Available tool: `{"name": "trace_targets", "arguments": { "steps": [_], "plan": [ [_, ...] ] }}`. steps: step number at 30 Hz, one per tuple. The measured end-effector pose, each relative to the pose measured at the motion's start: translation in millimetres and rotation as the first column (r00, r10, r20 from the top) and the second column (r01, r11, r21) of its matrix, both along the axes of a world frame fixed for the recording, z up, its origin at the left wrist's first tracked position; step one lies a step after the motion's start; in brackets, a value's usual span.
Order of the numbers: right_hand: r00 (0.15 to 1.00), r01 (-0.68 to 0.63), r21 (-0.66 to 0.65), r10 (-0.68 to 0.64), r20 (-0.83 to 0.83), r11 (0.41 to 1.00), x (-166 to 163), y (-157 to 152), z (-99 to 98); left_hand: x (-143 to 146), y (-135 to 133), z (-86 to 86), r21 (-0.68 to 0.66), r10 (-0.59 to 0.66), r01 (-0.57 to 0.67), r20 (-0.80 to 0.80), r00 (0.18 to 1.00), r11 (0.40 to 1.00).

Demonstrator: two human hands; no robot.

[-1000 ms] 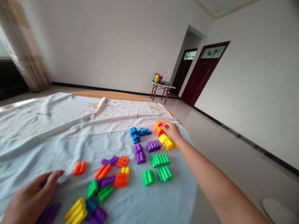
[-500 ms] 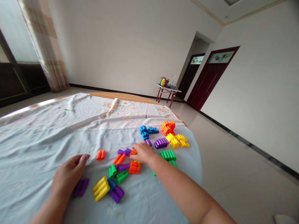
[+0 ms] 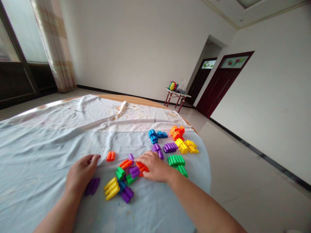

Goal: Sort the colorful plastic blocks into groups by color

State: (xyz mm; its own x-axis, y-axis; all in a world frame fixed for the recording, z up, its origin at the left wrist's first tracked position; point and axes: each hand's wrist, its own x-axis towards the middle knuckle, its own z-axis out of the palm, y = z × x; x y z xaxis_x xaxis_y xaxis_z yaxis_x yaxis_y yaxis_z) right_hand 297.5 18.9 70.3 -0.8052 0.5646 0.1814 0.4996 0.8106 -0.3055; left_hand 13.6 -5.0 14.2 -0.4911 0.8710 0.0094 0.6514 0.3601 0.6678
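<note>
My right hand [image 3: 155, 166] reaches over the loose pile, its fingers bent down around an orange ridged plastic block [image 3: 143, 167]. Its fingertips are partly hidden. Against that block leans a purple block [image 3: 134, 171]. My left hand [image 3: 82, 173] rests on the cloth with fingers curled together and nothing visible in them. Partly behind its wrist lies a dark purple block [image 3: 92, 186], and just beyond its fingertips an orange block [image 3: 110, 156]. Between the hands are a yellow block [image 3: 112, 188], a green block [image 3: 120, 173], a blue one [image 3: 121, 185] and another purple one [image 3: 127, 194].
Sorted clusters stand right of the pile: blue blocks [image 3: 153, 136], orange blocks [image 3: 177, 132], yellow blocks [image 3: 183, 146], purple blocks [image 3: 170, 147] and green blocks [image 3: 176, 160]. A wrinkled cloth [image 3: 48, 149] covers the round table. A small side table [image 3: 178, 93] stands beyond.
My right hand has come nearer over the orange block, uncovering purple blocks behind it. A purple block in the pile now sits differently. The view has shifted slightly; my left hand keeps its pose.
</note>
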Motion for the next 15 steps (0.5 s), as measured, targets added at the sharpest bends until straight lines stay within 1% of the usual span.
{"name": "trace_targets", "arguments": {
  "steps": [2, 5, 7, 10, 13, 15],
  "plan": [
    [0.997, -0.078, -0.024, 0.078, 0.011, 0.997, 2.9, -10.6, -0.7, 0.6, -0.9, 1.3, 0.000, 0.000, 0.000, 0.001, 1.000, 1.000],
    [0.990, -0.137, -0.042, 0.138, 0.027, 0.990, 6.4, -19.3, -4.6, 1.4, -3.2, 3.7, 0.004, 0.004, -0.004, 0.004, 1.000, 1.000],
    [0.991, -0.129, -0.038, 0.130, 0.022, 0.991, 8.9, -21.3, -7.1, 1.9, -4.3, 5.0, 0.011, 0.006, -0.006, 0.007, 1.000, 1.000],
    [0.997, -0.073, -0.027, 0.073, -0.004, 0.997, 12.4, -24.4, -9.1, 2.6, -4.9, 6.2, 0.024, 0.003, -0.003, 0.014, 1.000, 1.000],
    [0.996, -0.090, -0.016, 0.090, 0.017, 0.996, 13.3, -30.2, -12.1, 3.6, -4.5, 6.4, 0.045, -0.006, 0.005, 0.016, 1.000, 0.999],
    [0.995, -0.090, 0.017, 0.089, 0.041, 0.996, 11.7, -33.7, -16.3, 5.0, -4.4, 6.2, 0.070, -0.016, 0.015, 0.015, 1.000, 0.997]
  ]
}}
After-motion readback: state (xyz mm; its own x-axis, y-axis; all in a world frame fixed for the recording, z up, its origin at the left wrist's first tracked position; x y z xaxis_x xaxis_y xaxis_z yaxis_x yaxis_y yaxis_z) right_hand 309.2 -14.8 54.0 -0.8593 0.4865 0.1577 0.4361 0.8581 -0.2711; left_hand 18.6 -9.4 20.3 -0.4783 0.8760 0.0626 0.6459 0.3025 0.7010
